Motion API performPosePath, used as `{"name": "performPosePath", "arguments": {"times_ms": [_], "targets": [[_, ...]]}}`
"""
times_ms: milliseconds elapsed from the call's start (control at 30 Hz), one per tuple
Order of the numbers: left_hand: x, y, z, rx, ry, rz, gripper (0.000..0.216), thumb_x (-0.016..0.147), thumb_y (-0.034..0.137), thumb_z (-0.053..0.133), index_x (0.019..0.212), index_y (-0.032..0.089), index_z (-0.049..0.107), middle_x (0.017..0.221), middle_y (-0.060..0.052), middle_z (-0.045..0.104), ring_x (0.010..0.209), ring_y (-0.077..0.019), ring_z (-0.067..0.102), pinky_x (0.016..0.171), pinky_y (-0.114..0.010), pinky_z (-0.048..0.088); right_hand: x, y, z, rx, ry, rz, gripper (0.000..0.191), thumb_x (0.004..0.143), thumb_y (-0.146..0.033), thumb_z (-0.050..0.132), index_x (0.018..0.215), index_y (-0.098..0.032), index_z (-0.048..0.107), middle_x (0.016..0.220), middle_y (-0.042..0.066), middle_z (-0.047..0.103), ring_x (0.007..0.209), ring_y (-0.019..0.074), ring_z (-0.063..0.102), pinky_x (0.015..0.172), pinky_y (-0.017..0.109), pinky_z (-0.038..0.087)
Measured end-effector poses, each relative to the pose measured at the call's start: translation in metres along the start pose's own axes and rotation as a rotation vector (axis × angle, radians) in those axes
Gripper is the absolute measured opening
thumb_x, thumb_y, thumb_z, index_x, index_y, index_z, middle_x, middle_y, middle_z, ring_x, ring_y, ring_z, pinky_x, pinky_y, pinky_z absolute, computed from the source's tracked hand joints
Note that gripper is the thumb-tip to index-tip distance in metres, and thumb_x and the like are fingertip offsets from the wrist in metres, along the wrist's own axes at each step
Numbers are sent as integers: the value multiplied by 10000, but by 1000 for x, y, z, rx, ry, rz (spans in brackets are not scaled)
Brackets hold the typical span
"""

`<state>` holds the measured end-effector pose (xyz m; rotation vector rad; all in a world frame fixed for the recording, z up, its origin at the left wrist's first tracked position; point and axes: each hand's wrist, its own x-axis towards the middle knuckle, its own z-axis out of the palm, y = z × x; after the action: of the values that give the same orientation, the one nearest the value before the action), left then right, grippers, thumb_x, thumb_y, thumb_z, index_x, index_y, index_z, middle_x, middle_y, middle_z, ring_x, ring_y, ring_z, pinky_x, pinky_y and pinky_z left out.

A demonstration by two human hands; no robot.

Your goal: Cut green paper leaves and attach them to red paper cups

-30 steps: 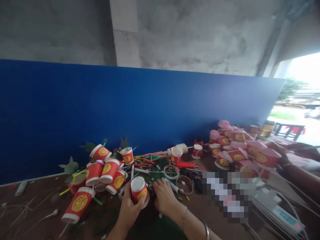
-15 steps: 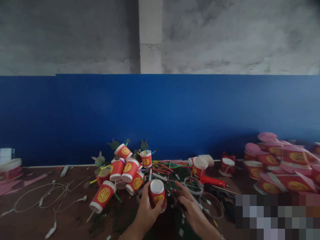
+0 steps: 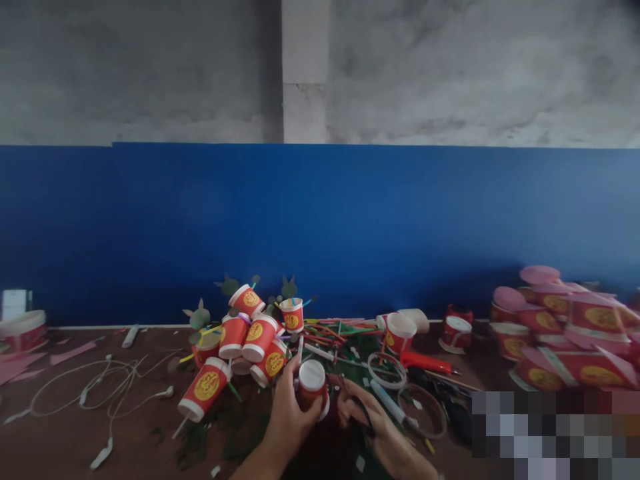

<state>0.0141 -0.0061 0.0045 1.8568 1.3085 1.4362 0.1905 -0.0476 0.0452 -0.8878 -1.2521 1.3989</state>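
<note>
My left hand [image 3: 291,407] is wrapped round a red paper cup [image 3: 313,379], whose white end faces up. Just right of the cup, my right hand [image 3: 367,417] is closed on dark-handled scissors [image 3: 364,408]. A black handle loop shows at the fingers, and the blades point toward the cup's side; whether they touch it I cannot tell. Left of my hands lies a heap of red cups with yellow emblems [image 3: 260,335], some fitted with coloured sticks and grey rabbit-head cutouts [image 3: 200,315].
Coloured sticks [image 3: 335,333] lie behind my hands. To the right are a red-handled tool [image 3: 427,363], a tape roll [image 3: 386,371], an upright cup [image 3: 400,332] and a pile of red and pink cup pieces [image 3: 575,327]. White earphones [image 3: 103,457] spread out on the left against the blue wall [image 3: 320,227].
My right hand has turned and moved left toward the cup, bringing the scissors beside it. The cup in my left hand has shifted slightly and tilted.
</note>
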Motion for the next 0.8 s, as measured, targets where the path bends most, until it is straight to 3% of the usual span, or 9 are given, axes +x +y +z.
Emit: {"name": "performPosePath", "arguments": {"times_ms": [200,367,467,600,667,800], "targets": [[0,2,-4,-167,21,28,606,730,246,584,1280,150,349,1283,-152,473,1179,-280,475,984,-444,380,4,-1,8,26,158,60,532,632,-302,713,1142,-241,573,742,-8,595,672,163,550,641,281,436],[-2,12,-8,-241,85,16,612,765,259,563,1307,169,295,1197,-118,508,1100,-242,526,951,-401,412,10,2,11,-8,209,36,373,577,-258,741,920,-196,610,724,3,630,685,187,592,662,294,464],[-4,16,-10,-182,3,57,612,760,254,564,1308,176,303,1199,-119,509,1094,-242,525,934,-396,421,11,5,8,-3,270,-32,406,607,-286,719,968,-199,555,735,6,629,677,191,606,636,299,479],[-7,22,-8,89,-212,125,481,707,263,603,1160,160,480,1122,-132,570,1053,-286,537,915,-454,409,11,10,-1,-185,357,-201,471,669,-321,676,1082,-215,475,737,9,613,672,197,602,605,298,494],[-8,25,-6,207,-278,150,563,650,312,665,1160,141,497,1097,-154,588,1040,-320,536,918,-492,387,8,13,-3,-342,336,-300,439,708,-295,644,1105,-211,476,781,32,620,749,212,611,691,315,504],[-11,25,-2,306,-278,196,737,634,367,684,1282,142,416,1196,-176,561,1102,-344,504,954,-536,334,3,21,-1,-569,227,-405,349,769,-273,583,1108,-214,526,980,97,626,937,245,594,868,358,466]]}}
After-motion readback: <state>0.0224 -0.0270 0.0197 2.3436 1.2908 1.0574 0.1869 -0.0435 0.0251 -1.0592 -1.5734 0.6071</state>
